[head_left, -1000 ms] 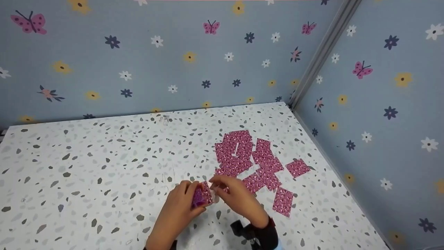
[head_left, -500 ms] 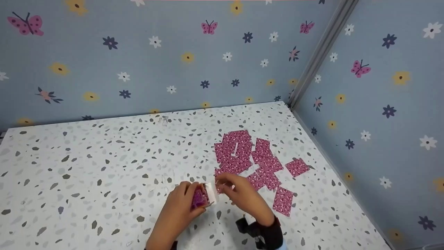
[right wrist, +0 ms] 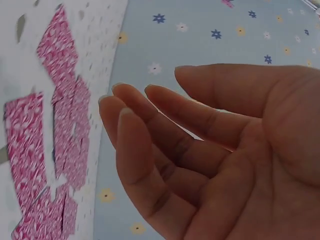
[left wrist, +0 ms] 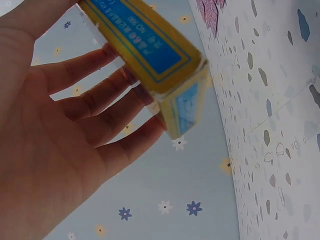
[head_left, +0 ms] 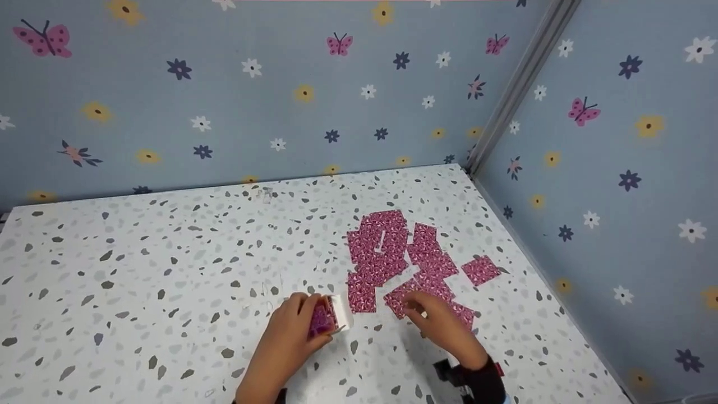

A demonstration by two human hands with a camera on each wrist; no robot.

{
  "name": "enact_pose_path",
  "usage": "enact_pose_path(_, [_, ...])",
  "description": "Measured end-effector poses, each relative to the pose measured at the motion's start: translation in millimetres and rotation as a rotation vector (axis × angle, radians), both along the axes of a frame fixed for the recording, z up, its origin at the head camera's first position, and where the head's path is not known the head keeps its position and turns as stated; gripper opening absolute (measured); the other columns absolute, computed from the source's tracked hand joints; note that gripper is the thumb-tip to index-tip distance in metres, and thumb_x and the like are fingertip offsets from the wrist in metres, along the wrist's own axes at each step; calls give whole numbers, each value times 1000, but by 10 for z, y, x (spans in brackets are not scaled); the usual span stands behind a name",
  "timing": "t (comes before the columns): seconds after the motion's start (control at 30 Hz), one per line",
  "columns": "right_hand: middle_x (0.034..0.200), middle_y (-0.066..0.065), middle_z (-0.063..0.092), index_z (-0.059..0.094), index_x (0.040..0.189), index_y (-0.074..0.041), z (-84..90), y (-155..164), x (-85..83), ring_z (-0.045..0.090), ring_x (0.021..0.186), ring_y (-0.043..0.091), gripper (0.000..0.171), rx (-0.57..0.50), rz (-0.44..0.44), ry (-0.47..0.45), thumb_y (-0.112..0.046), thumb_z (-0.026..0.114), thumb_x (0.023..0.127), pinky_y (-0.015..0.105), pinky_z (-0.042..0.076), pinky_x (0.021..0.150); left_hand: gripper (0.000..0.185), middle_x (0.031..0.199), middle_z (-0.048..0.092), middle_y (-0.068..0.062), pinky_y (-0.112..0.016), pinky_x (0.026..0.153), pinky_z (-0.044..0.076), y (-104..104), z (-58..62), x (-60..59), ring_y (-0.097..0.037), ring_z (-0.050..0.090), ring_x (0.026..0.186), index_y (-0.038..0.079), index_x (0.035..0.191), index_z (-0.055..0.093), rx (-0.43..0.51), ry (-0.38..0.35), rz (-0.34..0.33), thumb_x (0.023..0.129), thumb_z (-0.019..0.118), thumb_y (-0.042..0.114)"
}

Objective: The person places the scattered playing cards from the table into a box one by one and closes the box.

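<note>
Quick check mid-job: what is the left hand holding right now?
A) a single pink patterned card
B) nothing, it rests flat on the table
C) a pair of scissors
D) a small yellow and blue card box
D: the left hand grips the small yellow and blue card box between fingers and thumb.

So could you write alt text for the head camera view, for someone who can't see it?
A left hand holds a small box above a speckled table, while the right hand reaches onto scattered pink patterned cards. Blue floral walls surround the table.

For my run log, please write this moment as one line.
left hand: grips card box | right hand: empty, over pink cards | cards: spread on speckled table
</note>
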State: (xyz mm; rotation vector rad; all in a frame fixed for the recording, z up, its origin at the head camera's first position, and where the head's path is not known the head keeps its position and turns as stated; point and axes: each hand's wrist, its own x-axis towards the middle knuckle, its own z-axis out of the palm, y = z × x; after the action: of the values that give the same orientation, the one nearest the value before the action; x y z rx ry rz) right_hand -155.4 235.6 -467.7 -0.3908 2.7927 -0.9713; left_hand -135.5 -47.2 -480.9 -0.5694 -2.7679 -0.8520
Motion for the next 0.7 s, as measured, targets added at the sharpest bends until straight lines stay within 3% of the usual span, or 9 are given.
enact_pose_path(0.23, [102, 11, 63, 61, 108, -2, -184, 379, 76, 59, 91, 23, 22, 123, -118, -59, -7, 62, 87, 41, 50, 79, 72, 109, 55, -14, -39, 86, 50, -16, 8, 6, -24, 56, 94, 1, 124, 52, 0, 10, 4, 67, 79, 37])
enact_pose_path(0.43, [90, 11, 56, 57, 93, -1, -309, 675, 69, 52, 87, 27, 18, 267, -261, -70, -8, 67, 81, 40, 44, 73, 69, 108, 54, -12, -40, 87, 49, -22, 22, 8, -23, 55, 94, 3, 123, 52, -1, -3, 3, 69, 78, 38])
enact_pose_path(0.53, [92, 16, 52, 54, 99, 3, -331, 778, 51, 48, 92, 33, 29, 348, -285, -90, -11, 69, 79, 44, 42, 74, 71, 109, 54, -12, -40, 87, 49, -25, 23, 7, -23, 55, 95, 3, 125, 51, -5, -22, 0, 70, 77, 40])
enact_pose_path(0.7, [104, 25, 52, 48, 114, 9, -349, 855, 17, 47, 102, 42, 48, 396, -263, -94, -13, 72, 78, 52, 42, 84, 72, 110, 54, -13, -40, 87, 49, -28, 15, 4, -23, 55, 95, 3, 126, 51, -4, -35, 0, 70, 77, 40])
